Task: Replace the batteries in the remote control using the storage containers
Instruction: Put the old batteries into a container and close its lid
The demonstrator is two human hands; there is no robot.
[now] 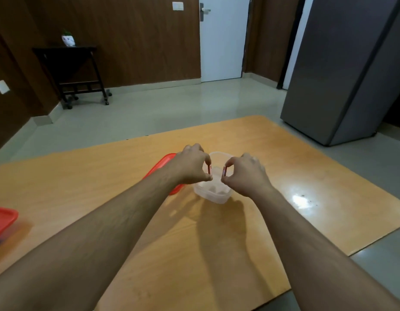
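- The left hand (pixel 192 163) is stretched out over the wooden table (pixel 127 187) and pinches a small red battery (pixel 209 169) between the thumb and the index finger; the battery stands almost upright in this pinch.
- The right hand (pixel 246 173) does the same with a second red battery (pixel 224 172), held upright between thumb and index finger (the other fingers are curled into the palm).
- Both batteries are above the open clear container (pixel 213 195), near its middle, and they are just beside each other but not touching.
- The clear container sits on the table, between the two hands and partly under them; it has no lid on it, and I cannot tell from the blur if something lies at its bottom.
- A red lid (pixel 164 163) lies flat on the table just to the left of the container, mostly hidden under the left wrist.
- At the left edge of the view is another container with a red lid (pixel 2 221), well apart from the hands; only a part of it is visible and it is blurred.
- The remote control is not visible in this view.
- Behind the table are a grey refrigerator (pixel 351 70) on the right, a white door (pixel 223 39), and a dark cart on wheels (pixel 75 72) near the wooden wall.
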